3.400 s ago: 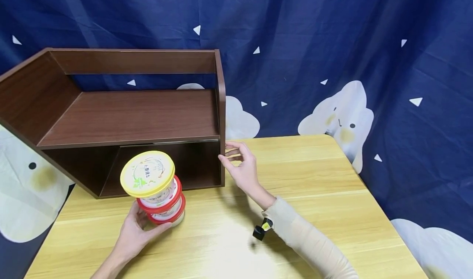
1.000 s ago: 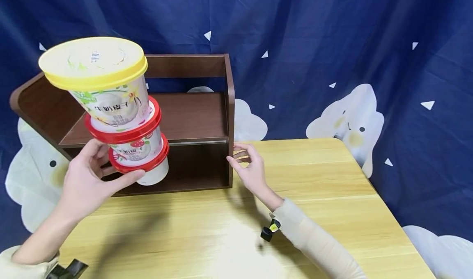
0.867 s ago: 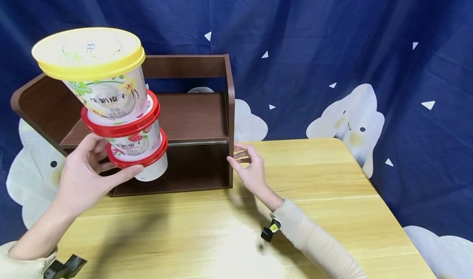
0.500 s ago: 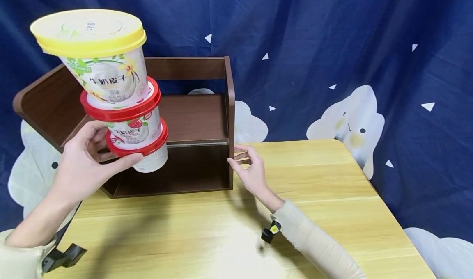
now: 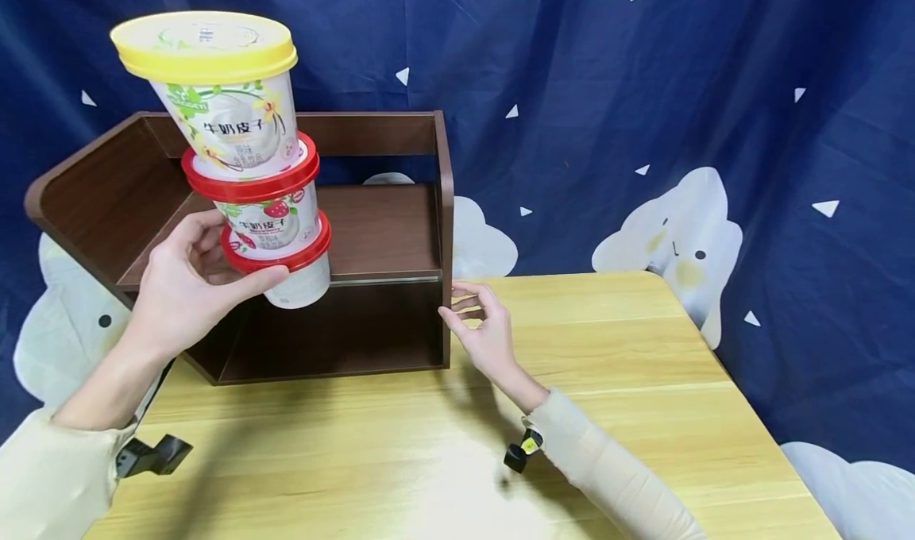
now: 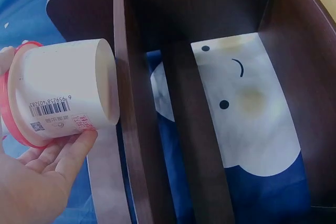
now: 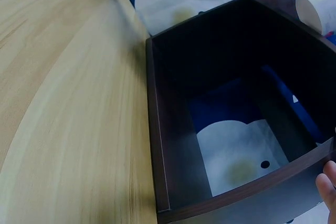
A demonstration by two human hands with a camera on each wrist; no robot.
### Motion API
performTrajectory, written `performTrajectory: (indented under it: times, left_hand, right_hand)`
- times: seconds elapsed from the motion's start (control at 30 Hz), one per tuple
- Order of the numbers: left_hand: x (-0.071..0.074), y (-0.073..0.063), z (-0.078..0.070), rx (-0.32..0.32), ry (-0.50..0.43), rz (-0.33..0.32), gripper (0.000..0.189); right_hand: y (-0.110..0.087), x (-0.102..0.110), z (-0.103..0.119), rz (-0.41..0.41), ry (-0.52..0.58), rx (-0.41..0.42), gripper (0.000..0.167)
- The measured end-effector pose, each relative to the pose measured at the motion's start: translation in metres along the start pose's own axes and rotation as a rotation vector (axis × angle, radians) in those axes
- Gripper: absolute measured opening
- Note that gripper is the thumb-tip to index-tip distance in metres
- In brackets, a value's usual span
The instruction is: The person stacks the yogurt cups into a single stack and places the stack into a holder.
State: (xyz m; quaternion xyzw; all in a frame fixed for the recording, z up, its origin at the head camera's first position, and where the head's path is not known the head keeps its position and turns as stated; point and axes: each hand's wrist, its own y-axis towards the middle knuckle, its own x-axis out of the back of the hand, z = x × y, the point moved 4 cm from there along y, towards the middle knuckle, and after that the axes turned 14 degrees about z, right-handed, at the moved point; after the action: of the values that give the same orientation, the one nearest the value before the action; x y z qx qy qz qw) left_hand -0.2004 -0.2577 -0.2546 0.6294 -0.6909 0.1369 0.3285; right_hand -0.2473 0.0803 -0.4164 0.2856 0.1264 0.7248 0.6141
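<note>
My left hand (image 5: 182,282) grips a stack of three paper tubs around its lower part, thumb in front and fingers behind. On top is a tub with a yellow lid (image 5: 203,48). A red-lidded strawberry tub (image 5: 268,222) forms the middle, above another red-lidded tub (image 5: 303,284), whose white wall and barcode face the left wrist camera. The stack hangs in front of the upper level of a dark brown desktop shelf (image 5: 379,230). At the shelf's right side panel (image 5: 445,230), my right hand (image 5: 488,329) touches the wood with thumb and fingertips, fingers loosely bent.
The two-level shelf stands at the back left of a light wooden table (image 5: 608,413), its upper board (image 5: 386,214) fenced by side panels and a back rail. Behind hangs a blue curtain (image 5: 557,87) with white cloud and star figures.
The tub stack has risen in my left hand from near the table to upper-shelf height, and lately shifted slightly right. My right hand stays at the side panel.
</note>
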Motion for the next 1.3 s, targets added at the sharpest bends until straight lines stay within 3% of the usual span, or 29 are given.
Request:
performTrajectory:
  times: [0.23,0.7,1.3]
  left_hand:
    - [0.002,0.008,0.007,0.060,0.035,-0.008,0.075]
    - [0.000,0.020,0.015,0.100,0.056,-0.013,0.076]
    - [-0.004,0.044,0.021,0.104,0.031,0.004,0.082]
  right_hand:
    - [0.000,-0.001,-0.001,0.002,-0.004,0.002,0.038]
    - [-0.001,0.000,0.001,0.013,0.000,-0.020,0.037]
    - [-0.001,-0.001,0.000,0.010,0.004,-0.017,0.038]
